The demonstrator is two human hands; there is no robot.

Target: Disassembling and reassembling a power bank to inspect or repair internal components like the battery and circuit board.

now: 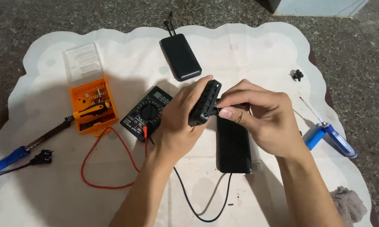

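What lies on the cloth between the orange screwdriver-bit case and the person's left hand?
In the head view, a black multimeter lies between the orange bit case and the left hand, its red lead looping below.

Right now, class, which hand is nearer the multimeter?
Left. The left hand touches the multimeter's right edge; the right hand is farther right, beyond the black part both hold.

Floor repair spot: multimeter (146,112), soldering iron (29,145)
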